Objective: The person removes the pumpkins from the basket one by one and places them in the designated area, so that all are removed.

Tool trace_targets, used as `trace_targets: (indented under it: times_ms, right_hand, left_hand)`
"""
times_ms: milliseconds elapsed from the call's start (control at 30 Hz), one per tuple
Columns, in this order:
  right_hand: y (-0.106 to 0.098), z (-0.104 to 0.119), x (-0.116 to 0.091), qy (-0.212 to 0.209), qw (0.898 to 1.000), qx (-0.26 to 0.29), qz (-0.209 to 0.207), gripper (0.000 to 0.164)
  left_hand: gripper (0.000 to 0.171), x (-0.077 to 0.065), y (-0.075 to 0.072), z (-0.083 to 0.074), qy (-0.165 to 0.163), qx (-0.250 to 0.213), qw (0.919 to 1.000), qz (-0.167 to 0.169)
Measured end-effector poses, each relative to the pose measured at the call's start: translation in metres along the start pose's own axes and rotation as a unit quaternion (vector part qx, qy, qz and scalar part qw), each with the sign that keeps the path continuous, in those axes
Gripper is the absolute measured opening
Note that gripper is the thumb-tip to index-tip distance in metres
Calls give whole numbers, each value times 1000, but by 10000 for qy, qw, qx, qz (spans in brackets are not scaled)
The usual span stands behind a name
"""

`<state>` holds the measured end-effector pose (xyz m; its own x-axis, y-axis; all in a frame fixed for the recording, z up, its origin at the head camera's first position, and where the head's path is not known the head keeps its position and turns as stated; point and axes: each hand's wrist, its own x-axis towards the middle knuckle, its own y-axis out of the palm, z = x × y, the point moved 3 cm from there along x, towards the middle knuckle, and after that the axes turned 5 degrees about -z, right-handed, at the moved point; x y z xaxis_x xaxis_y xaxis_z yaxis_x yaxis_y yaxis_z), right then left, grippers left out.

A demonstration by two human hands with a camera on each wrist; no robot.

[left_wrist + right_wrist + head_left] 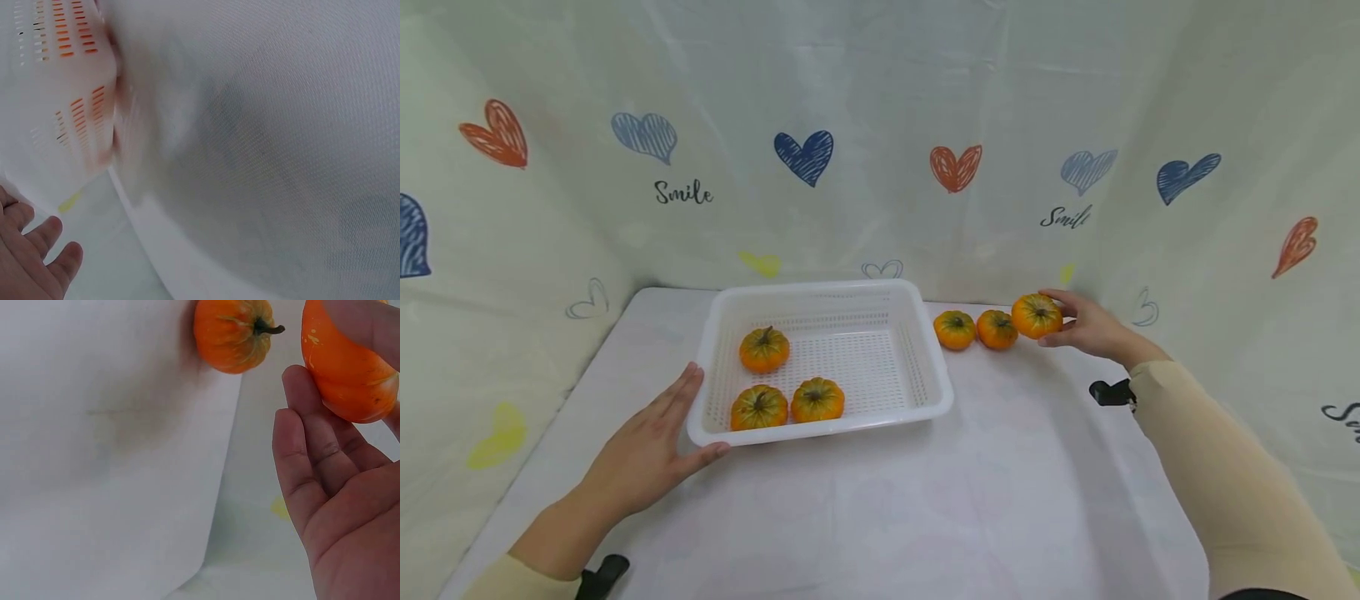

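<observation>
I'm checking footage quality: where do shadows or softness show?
Head: a soft shadow crosses the table beside the right sleeve; left wrist: the basket looks hazy, though the table's weave shows; right wrist: a diffuse shadow lies near the unheld pumpkin.

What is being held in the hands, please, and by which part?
The right hand grips a miniature pumpkin by its sides; the left hand only touches the white basket.
</observation>
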<state>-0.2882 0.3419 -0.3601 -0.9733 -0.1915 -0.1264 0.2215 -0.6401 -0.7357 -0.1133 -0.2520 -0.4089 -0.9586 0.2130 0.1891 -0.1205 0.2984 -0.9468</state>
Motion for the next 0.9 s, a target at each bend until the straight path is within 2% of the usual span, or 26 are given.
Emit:
trace_targets:
  times_ms: [467,900]
  right_hand:
    - [2,-36,8,481,9983,-185,-276,85]
    - [9,-69,19,1117,9936,-112,-148,90]
  left_hand:
    - [117,1,0,0,28,32,10000,-5]
    - [118,1,0,-1,-41,9,10000,69]
